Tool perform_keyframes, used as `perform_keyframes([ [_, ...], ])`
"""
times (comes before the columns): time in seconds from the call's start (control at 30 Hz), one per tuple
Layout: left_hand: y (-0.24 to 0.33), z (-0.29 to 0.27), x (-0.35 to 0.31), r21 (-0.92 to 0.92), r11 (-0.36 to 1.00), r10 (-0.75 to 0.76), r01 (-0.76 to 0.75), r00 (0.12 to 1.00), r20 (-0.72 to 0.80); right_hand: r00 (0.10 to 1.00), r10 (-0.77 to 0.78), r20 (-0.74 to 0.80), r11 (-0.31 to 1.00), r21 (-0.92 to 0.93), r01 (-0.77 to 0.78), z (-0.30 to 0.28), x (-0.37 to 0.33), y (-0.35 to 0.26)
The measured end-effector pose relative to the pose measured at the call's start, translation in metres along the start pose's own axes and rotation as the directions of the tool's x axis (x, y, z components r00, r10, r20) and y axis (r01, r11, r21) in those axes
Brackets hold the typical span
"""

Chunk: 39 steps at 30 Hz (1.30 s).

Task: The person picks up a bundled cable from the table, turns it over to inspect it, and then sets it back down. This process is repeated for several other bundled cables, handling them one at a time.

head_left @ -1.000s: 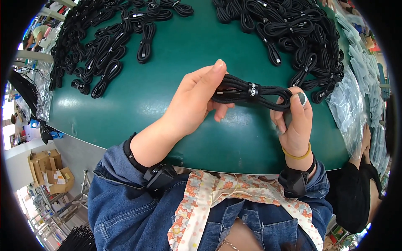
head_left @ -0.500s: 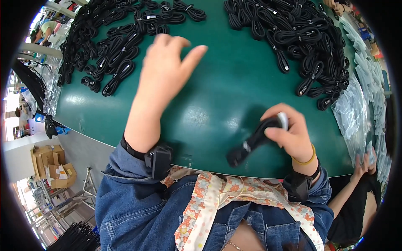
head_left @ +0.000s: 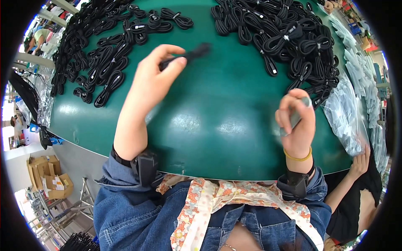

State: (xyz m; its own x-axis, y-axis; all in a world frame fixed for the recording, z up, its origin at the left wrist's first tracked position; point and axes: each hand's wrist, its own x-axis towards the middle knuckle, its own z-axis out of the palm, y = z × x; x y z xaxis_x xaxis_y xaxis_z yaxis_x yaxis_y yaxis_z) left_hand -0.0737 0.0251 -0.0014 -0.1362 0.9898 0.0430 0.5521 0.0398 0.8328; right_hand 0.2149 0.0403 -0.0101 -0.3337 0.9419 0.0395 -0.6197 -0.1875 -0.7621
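Black coiled cables, tied into bundles, lie in a left pile (head_left: 111, 58) and a right pile (head_left: 289, 42) on the green table (head_left: 201, 96). Just right of the left pile, my left hand (head_left: 148, 81) pinches a cable bundle (head_left: 197, 52) between thumb and fingers. That bundle is smeared by motion and points away to the right. My right hand (head_left: 299, 125) is raised over the table, near the lower edge of the right pile. Its fingers curl around a slim grey object (head_left: 307, 101); the hand hides most of it, so its kind does not show.
Clear plastic bags (head_left: 345, 117) line the table's right edge, where another person's hand (head_left: 359, 165) touches them. Black cables (head_left: 27, 94) hang at the left side. Cardboard boxes (head_left: 50, 175) stand on the floor beyond the table's left edge.
A cable bundle held in my right hand has left it, and that hand has turned upward. My left hand has drawn back from the left pile's edge and now holds a bundle.
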Motion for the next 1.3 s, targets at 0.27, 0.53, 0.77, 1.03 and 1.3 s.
perform_keyframes([
  [0.27,0.036,0.038,-0.029,-0.701,0.634,0.085,0.327,0.871,0.484,1.000,-0.018,-0.003,0.865,-0.502,0.014,0.022,-0.013,0.016],
  [0.53,0.033,0.051,-0.034,-0.855,0.268,0.153,0.444,0.856,0.493,0.993,0.087,0.080,0.837,-0.546,-0.029,0.007,-0.018,0.011],
  [0.77,0.025,0.054,-0.031,-0.863,0.147,0.026,0.483,0.870,0.492,0.989,0.023,0.148,0.928,-0.371,0.035,0.014,-0.017,0.011],
  [1.03,0.019,0.047,-0.028,-0.859,0.193,0.107,0.474,0.860,0.499,0.988,0.082,0.129,0.916,-0.400,-0.024,0.016,-0.017,0.010],
  [1.3,-0.017,0.008,0.009,0.551,0.796,0.381,-0.251,0.915,-0.134,0.763,0.641,0.082,0.585,-0.695,-0.417,0.017,-0.006,0.004],
])
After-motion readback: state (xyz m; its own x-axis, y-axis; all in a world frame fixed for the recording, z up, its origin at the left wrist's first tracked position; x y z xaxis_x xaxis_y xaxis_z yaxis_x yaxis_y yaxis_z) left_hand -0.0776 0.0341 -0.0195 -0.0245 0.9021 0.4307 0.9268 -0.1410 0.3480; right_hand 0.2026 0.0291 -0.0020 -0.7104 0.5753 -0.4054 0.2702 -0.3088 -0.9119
